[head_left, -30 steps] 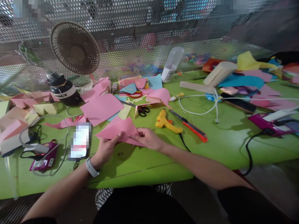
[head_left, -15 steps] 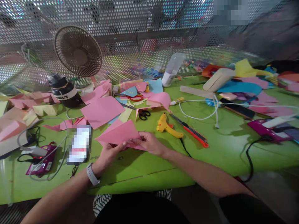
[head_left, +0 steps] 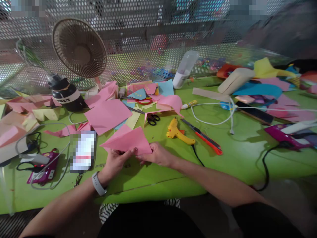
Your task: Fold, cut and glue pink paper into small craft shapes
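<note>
Two hands: left hand (head_left: 116,162) and right hand (head_left: 157,154) both pinch the pink paper (head_left: 127,140), apparently folded.
Nearby: glue gun (head_left: 177,132) on tabletop (head_left: 230,148).

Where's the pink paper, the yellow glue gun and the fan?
pink paper (head_left: 127,141), head view, middle of the folded sheet
glue gun (head_left: 178,133), head view, yellow body
fan (head_left: 79,48), head view, centre of the grille

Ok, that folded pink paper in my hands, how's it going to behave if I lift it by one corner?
The pink paper looks thin and very light, so it would probably droop. Its fold likely stiffens it a little along that edge. Both the left hand and right hand pinch it, which suggests one corner alone may let it sag.
</note>
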`<state>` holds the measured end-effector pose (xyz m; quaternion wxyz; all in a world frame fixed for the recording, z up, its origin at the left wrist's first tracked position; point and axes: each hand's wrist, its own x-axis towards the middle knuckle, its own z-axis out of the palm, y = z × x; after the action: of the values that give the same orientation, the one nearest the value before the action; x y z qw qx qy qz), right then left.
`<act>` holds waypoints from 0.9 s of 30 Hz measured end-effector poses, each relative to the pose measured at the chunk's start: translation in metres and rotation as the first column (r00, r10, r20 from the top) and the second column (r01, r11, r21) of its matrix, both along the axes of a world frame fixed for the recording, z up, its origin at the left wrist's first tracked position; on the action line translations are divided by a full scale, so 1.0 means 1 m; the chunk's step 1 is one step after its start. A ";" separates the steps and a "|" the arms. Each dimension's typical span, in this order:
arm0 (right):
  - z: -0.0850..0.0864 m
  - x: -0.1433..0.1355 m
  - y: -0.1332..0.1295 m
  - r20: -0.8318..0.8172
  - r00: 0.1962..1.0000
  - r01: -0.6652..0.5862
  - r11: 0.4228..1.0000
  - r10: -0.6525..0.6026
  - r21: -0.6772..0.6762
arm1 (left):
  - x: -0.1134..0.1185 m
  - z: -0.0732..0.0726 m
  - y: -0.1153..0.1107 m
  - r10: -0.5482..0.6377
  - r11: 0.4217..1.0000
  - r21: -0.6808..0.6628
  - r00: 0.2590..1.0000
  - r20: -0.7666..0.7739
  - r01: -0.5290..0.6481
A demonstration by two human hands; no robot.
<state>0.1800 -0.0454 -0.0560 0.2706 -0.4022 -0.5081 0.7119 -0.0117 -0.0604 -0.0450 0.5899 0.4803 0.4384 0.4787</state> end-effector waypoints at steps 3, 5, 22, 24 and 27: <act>-0.001 -0.002 -0.001 -0.015 1.000 0.011 1.000 -0.011 -0.014 | 0.001 -0.002 -0.001 0.006 1.000 -0.006 1.000 0.002 -0.006; 0.001 -0.002 -0.001 -0.020 1.000 -0.006 1.000 0.005 -0.016 | 0.003 -0.002 -0.001 0.018 1.000 -0.011 1.000 0.002 -0.018; 0.013 0.011 0.003 0.018 0.998 0.052 0.990 -0.055 0.135 | -0.010 0.007 0.011 0.162 0.986 -0.010 0.983 -0.091 -0.164; 0.010 0.007 0.002 0.037 0.998 0.037 0.991 -0.042 0.126 | -0.007 0.006 0.008 0.142 0.990 -0.005 0.983 -0.120 -0.144; 0.005 0.004 0.002 0.045 0.998 0.031 0.995 -0.036 0.098 | -0.008 0.005 0.009 0.129 0.990 -0.042 0.987 -0.093 -0.133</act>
<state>0.1845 -0.0432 -0.0513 0.2898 -0.4137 -0.5416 0.6720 -0.0193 -0.0517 -0.0402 0.5483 0.4572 0.5066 0.4834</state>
